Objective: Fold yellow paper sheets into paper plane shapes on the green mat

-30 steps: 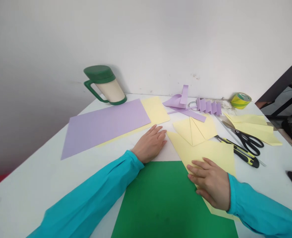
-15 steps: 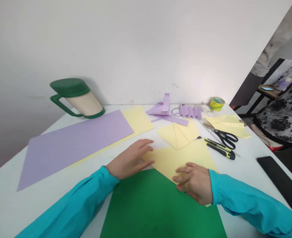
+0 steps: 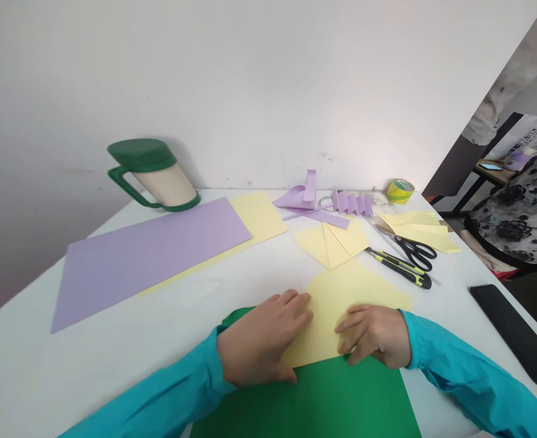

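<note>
A pale yellow sheet of paper (image 3: 327,310) lies over the top of a green sheet (image 3: 336,401) on the white table in front of me. My left hand (image 3: 268,337) rests on the yellow sheet's left edge and on the green sheet, fingers stretched and thumb apart. On the right part of the yellow sheet is my right hand (image 3: 373,334), its fingers loosely bent and spread, with the tips near the lower edge. Just beyond lies a creased, folded piece of yellow paper (image 3: 332,243). The green sheet's upper left corner curls up behind my left wrist.
A purple sheet (image 3: 154,261) lies on another yellow sheet (image 3: 263,216) at left, by a green-lidded jug (image 3: 159,176). Toward the right are a utility knife (image 3: 400,267), scissors (image 3: 414,249), tape (image 3: 400,190), pleated purple paper (image 3: 353,204) and a black phone-like slab (image 3: 517,331). A person (image 3: 519,213) stands beyond.
The yellow sheet has turned, so its lower edge lies flatter across the green sheet. My left hand has moved right and down onto it. My right hand has shifted slightly right.
</note>
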Demonstrator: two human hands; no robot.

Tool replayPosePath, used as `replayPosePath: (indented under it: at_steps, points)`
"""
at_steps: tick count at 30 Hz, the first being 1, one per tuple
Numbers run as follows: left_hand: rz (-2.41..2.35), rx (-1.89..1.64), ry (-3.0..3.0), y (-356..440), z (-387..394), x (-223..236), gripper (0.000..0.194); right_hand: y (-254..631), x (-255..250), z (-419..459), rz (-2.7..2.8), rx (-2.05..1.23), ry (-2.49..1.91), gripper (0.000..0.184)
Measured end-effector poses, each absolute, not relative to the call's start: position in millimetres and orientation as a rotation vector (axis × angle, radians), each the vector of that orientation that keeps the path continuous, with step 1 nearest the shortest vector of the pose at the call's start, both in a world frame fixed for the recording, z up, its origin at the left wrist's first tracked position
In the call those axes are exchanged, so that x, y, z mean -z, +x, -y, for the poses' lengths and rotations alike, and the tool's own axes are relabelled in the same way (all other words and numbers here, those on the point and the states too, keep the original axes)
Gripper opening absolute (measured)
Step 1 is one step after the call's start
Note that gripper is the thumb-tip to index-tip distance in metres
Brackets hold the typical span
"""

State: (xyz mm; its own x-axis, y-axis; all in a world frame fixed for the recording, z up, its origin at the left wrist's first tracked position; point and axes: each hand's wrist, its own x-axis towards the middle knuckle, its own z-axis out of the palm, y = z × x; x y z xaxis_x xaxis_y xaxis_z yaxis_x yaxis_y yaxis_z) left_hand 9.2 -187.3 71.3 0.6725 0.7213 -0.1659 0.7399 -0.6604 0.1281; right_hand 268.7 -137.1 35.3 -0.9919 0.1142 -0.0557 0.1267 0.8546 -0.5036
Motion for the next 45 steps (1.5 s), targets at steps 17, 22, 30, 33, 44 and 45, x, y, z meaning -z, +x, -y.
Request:
replayPosePath:
  at_steps: [17, 22, 30, 33, 44, 45]
  points:
    - [-1.149, 0.371, 3.093, 27, 211, -81, 0.019, 276, -37, 152, -3.177, 0.686, 0.615, 0.061]
    - [-1.094, -0.210, 3.081, -12, 184, -92, 0.025, 287, -49, 153, -3.195, 1.015, 0.498, 0.065]
    - [-1.253, -0.708, 2.863, -39, 128, -39, 0.042, 296, -25, 125, -3.311, 0.985, 0.733, 0.040]
    - [-1.263, -0.889, 2.712, -33, 127, -24, 0.037, 292, -16, 123, -3.281, 0.855, 0.712, 0.048]
    - [-1.284, -0.789, 2.729, 11, 146, -50, 0.037, 273, -21, 143, -3.122, 0.359, 0.925, 0.045]
    - [-1.226, -0.661, 2.744, 16, 161, -53, 0.033, 273, -22, 145, -3.117, 0.310, 0.955, 0.045]
